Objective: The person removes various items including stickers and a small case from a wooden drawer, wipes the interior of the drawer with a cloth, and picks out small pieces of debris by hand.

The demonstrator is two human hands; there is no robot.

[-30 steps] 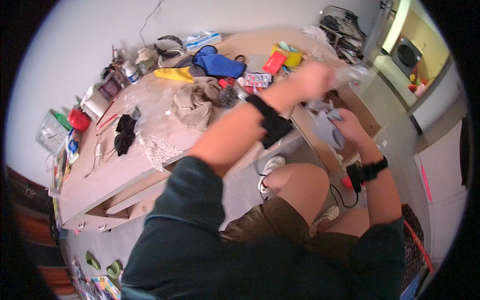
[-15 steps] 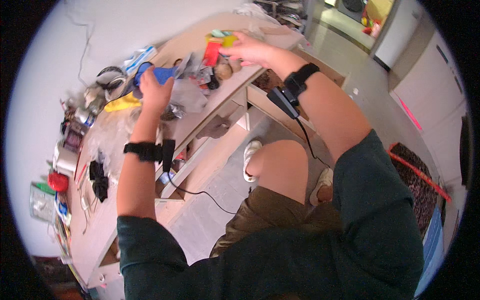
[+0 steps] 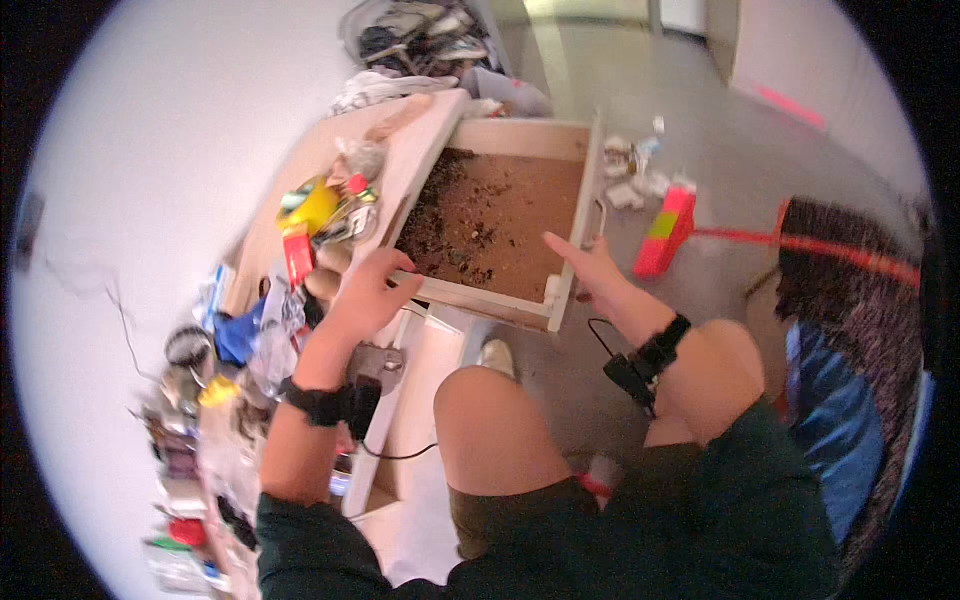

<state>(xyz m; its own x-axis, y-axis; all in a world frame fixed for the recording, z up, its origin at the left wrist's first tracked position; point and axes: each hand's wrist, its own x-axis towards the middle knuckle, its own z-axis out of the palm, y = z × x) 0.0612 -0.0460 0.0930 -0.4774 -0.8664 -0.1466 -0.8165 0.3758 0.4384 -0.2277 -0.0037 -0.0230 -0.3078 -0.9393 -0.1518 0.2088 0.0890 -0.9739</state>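
Observation:
A pale wooden drawer (image 3: 490, 303) stands pulled out from the cluttered desk (image 3: 400, 150), with dark crumbly debris (image 3: 465, 230) scattered over its brown bottom, thickest at the left. My left hand (image 3: 372, 295) is at the drawer's near left corner by the desk edge, its fingers curled onto the rim. At the near right corner is my right hand (image 3: 600, 275), slightly blurred. Its thumb stretches up over the front panel, apart from the fingers, which are outside near the metal handle (image 3: 601, 215). Black straps with small devices circle both forearms.
On the desk lie a red box (image 3: 297, 255), a yellow item (image 3: 315, 207), blue cloth (image 3: 238, 335) and plastic bags. A red broom (image 3: 665, 232) and crumpled white litter (image 3: 635, 175) are on the floor right of the drawer. A dark fuzzy-covered seat (image 3: 850, 270) stands farther right.
Both hands have left the items on the desk and come to the drawer. The view has swung right, bringing the drawer's inside and the broom head into sight. The red box is released on the desk.

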